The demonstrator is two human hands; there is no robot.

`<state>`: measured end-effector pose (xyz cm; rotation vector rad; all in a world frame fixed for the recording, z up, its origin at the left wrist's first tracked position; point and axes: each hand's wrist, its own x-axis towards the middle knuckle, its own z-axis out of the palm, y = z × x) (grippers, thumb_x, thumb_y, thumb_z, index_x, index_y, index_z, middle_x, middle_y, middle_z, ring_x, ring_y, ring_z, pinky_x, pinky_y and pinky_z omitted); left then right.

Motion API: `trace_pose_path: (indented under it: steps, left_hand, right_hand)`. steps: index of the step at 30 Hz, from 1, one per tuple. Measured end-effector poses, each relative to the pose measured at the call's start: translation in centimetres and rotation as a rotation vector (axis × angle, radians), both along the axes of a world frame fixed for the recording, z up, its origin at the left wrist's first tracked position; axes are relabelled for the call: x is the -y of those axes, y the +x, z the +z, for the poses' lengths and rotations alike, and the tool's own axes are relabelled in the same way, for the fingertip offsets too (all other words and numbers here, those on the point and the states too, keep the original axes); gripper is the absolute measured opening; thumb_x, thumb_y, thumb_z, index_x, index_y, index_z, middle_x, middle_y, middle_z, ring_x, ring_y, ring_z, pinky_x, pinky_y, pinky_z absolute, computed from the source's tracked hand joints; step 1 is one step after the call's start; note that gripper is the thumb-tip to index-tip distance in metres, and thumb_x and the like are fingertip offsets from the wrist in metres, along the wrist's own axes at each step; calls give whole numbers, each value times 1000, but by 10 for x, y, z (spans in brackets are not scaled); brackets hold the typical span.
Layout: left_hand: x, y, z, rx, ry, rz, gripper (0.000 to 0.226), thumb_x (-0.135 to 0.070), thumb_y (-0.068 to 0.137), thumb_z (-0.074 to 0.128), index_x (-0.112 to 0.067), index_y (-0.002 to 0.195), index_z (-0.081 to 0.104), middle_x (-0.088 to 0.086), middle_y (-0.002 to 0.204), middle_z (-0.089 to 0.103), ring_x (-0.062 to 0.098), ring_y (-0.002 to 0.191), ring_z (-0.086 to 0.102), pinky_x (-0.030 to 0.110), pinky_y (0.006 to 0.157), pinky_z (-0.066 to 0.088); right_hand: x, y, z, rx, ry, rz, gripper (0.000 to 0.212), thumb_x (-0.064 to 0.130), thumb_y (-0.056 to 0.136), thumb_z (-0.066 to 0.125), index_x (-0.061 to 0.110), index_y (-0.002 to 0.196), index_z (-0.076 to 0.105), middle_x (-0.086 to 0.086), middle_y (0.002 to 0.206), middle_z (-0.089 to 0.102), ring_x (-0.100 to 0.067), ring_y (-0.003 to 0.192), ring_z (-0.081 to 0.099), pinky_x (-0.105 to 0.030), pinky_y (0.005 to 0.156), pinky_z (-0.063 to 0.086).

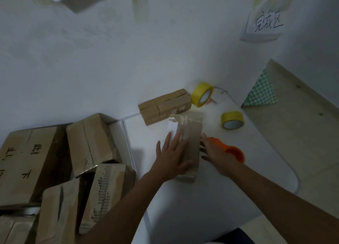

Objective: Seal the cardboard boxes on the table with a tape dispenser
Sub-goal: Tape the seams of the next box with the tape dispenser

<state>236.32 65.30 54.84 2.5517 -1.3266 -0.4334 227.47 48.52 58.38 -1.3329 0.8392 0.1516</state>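
Mid-desk point(229, 188), toward its far edge: one small cardboard box point(190, 144), taped on top, likely light, stiff, slick there; left hand point(172, 157) flat, fingers straight, pressing its top; right hand point(218, 159) beside it, grasp on orange tape dispenser point(233, 150) indeterminable.

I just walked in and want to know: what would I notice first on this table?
Probably the two hands in the middle: the left hand lies flat on a small cardboard box with shiny tape, and the right hand is beside it, next to an orange tape dispenser. Two bright yellow tape rolls sit further back on the white table.
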Motion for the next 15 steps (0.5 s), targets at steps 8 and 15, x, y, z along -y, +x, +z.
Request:
trace_pose_path:
  steps: [8, 15]
  left_hand:
    - [-3, 21, -1, -22, 197, 277, 84, -74, 85, 43, -60, 143, -16, -15, 156, -35, 38, 145, -28, 82, 104, 7]
    - [-13, 42, 14, -31, 216, 620, 71, -61, 96, 40, -50, 152, -2, -13, 159, -30, 40, 146, -26, 78, 106, 2]
  right_hand:
    - [-1, 18, -11, -62, 27, 283, 63, 60, 97, 29, 26, 150, 30, 6, 151, 36, -16, 128, 44, -39, 112, 36]
    - [19, 39, -25, -92, 23, 311, 62, 56, 99, 30, 18, 148, 35, 0, 151, 39, -22, 131, 45, -39, 109, 38]
